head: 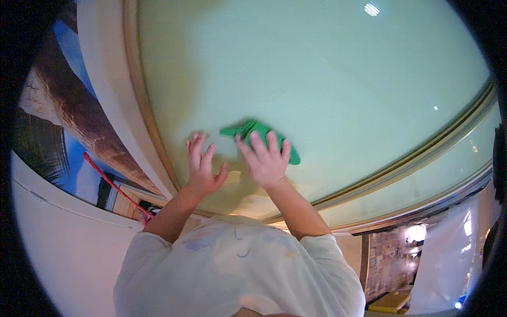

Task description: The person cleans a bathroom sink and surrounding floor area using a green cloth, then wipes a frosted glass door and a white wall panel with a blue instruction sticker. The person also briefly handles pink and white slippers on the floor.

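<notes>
A green cloth point(273, 136) lies bunched against a large pale-green glass pane point(317, 71). My right hand point(266, 160) presses it there with spread fingers, and parts of the cloth stick out to the left and right of them. To the left, my left hand point(202, 168) is raised close to the pane, fingers apart and holding nothing. Whether its fingertips touch the glass I cannot tell.
A tan and white frame point(152, 130) borders the pane on the left, and a metal-toned rail point(412, 158) runs along its right side. A picture mural point(75, 107) and a red stick point(115, 184) are at left. A translucent sheet point(443, 253) hangs at lower right.
</notes>
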`<state>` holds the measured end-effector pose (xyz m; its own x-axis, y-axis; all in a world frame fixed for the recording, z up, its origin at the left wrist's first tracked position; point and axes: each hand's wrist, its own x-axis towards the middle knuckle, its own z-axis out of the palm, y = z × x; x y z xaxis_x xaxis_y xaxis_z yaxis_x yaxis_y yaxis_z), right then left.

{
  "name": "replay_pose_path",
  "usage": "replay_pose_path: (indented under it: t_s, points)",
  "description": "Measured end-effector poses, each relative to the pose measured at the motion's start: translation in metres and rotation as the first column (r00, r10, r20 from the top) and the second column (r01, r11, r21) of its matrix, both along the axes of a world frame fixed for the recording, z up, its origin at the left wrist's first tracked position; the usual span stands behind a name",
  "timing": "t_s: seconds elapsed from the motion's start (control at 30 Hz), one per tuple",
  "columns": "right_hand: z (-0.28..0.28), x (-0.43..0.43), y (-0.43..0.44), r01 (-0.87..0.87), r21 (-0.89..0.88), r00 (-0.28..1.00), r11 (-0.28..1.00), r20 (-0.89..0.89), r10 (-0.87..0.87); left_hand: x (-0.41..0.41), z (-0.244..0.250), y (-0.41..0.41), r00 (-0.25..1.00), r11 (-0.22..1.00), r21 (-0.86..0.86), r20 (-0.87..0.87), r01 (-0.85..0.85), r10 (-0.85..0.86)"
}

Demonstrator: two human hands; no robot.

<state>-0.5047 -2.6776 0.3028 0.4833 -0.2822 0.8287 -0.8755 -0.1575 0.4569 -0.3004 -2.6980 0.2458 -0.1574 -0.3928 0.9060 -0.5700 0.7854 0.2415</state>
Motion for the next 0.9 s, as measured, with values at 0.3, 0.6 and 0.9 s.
replay_pose_path:
  t_s: [0.3, 0.6, 0.9]
  points:
    - [-0.002, -0.035, 0.007, 0.071, -0.161, 0.978, 0.984, 0.207, -0.037, 0.046, 0.004, -0.015, 0.914, 0.982, 0.148, 0.404, -0.117, 0.048]
    - [0.070, 0.086, -0.034, 0.207, -0.103, 0.938, 0.973, 0.302, -0.168, 0.078, 0.016, -0.011, 0.896, 0.972, 0.231, 0.424, 0.035, -0.133]
    - [-0.038, 0.103, -0.020, 0.025, 0.256, 0.984, 0.966, -0.175, 0.021, 0.133, 0.018, 0.013, 0.965, 0.860, 0.484, 0.107, 0.162, -0.241]
